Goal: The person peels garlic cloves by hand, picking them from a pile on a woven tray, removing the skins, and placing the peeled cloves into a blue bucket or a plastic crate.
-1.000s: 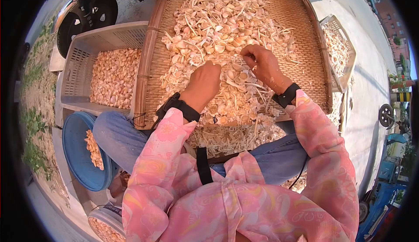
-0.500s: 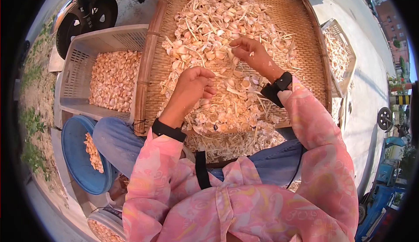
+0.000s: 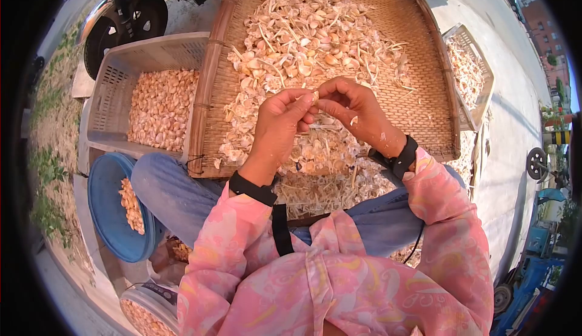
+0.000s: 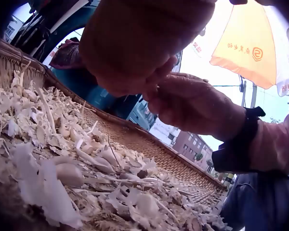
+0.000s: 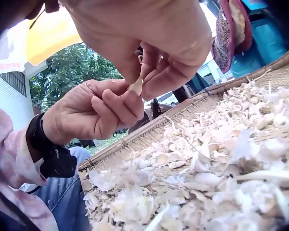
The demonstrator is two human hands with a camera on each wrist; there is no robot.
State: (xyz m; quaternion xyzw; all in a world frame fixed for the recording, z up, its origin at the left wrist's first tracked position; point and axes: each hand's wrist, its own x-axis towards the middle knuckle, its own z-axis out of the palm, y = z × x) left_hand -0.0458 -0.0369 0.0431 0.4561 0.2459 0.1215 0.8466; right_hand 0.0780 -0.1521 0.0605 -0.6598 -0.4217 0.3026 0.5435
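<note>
Over the woven tray [image 3: 424, 108], my two hands meet at the fingertips. Between them is a small pale garlic clove [image 5: 136, 86]. My left hand [image 3: 274, 131] pinches it between thumb and forefinger. From the other side, my right hand [image 3: 359, 115] has its thumb and curled fingers on the clove's upper end. Beneath both hands lies a heap of loose garlic cloves [image 3: 330, 36], mixed with papery skins and dry stalks. In the left wrist view, the near left hand hides most of the fingertips and the clove.
Left of the tray stands a grey plastic crate [image 3: 109, 96] of cloves, with a blue basin [image 3: 106, 215] and a white bucket [image 3: 173, 302] below it. Another crate [image 3: 485, 87] with pale scraps is on the right. Skins [image 3: 327, 193] lie between the knees.
The hands were apart over the heap, the left one loosely open half a second ago. They have since come together, with a clove held between their fingertips.
</note>
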